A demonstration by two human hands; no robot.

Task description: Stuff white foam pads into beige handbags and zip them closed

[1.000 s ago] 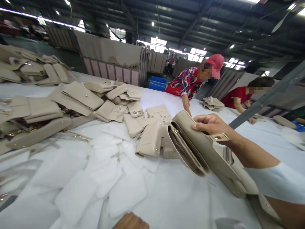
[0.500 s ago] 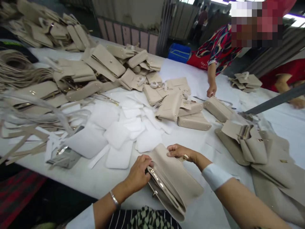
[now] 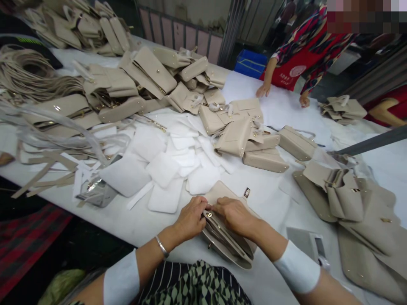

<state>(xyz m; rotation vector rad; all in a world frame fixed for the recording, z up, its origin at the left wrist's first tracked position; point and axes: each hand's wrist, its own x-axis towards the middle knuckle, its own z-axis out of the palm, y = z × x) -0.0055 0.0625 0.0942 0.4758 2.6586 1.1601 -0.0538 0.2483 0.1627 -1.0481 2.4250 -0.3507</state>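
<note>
Beyond the white-topped table (image 3: 270, 203), grey metal railings (image 3: 184, 31) front pale panels (image 3: 190, 12) over dark floor.

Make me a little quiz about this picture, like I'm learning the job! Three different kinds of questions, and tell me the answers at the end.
1. Which side wears the silver bracelet? A) the person's right B) the person's left
2. True or false: the left hand and right hand both touch one bag.
3. Fill the gap: the bin at the back is coloured ____.

Key: 1 B; 2 true; 3 blue
</note>
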